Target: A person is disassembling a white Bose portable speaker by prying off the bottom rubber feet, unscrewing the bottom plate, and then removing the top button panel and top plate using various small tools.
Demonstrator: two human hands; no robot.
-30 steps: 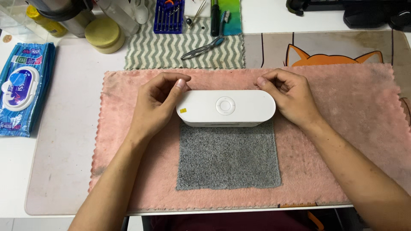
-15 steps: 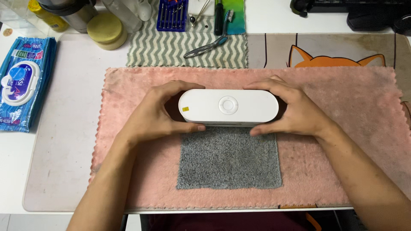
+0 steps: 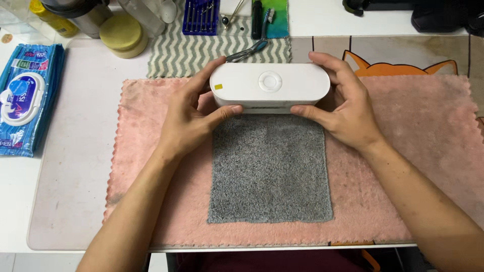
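Note:
A white pill-shaped device (image 3: pixel 269 86) with a round button on top and a small yellow sticker is held above the far edge of a grey cloth (image 3: pixel 269 168). My left hand (image 3: pixel 194 113) grips its left end, thumb under the front edge and fingers behind. My right hand (image 3: pixel 343 108) grips its right end the same way. The grey cloth lies on a larger pink towel (image 3: pixel 418 151).
A blue pack of wet wipes (image 3: pixel 25 98) lies at the left. A round yellow tin (image 3: pixel 121 34), bottles, a blue tool holder (image 3: pixel 200 17), metal tweezers (image 3: pixel 247 50) and a chevron cloth (image 3: pixel 176 55) sit at the back. A cat-print mat (image 3: pixel 403 53) lies under the towel.
Both hands closed around the ends of the white device and lifted it off the grey cloth, moving it slightly away from me.

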